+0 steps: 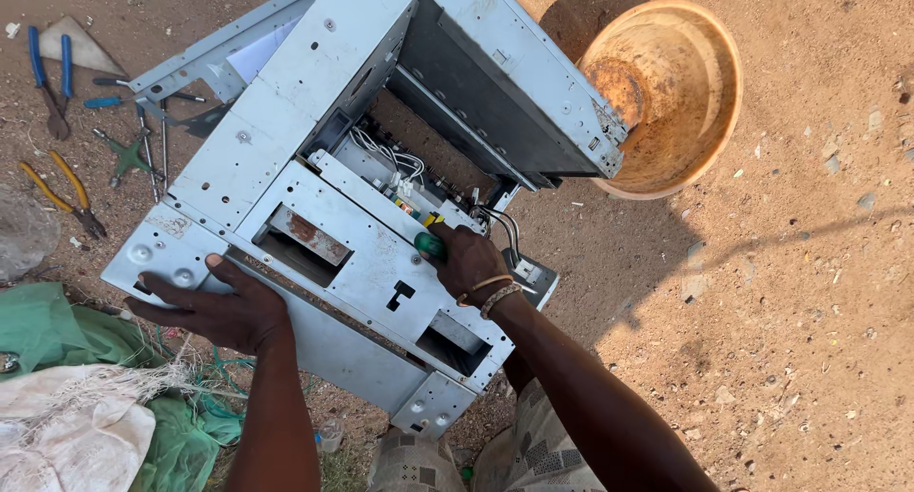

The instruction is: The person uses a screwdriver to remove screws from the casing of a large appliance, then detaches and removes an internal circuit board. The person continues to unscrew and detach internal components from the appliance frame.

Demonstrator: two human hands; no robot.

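Note:
A large grey metal chassis (314, 101) with loose white wires inside lies tilted on sandy ground. My left hand (224, 311) rests flat on its near lower edge, fingers spread, holding the frame steady. My right hand (468, 261) is closed around a green-handled screwdriver (430, 243), its tip pressed against the chassis panel near the wiring. Bracelets circle my right wrist.
A rusty orange bowl (709, 120) sits at the upper right. Blue-handled pliers (48, 78), yellow-handled pliers (62, 197) and a few screwdrivers (143, 154) lie on the dirt at the left. Green cloth (57, 330) and a white sack (67, 435) lie at lower left.

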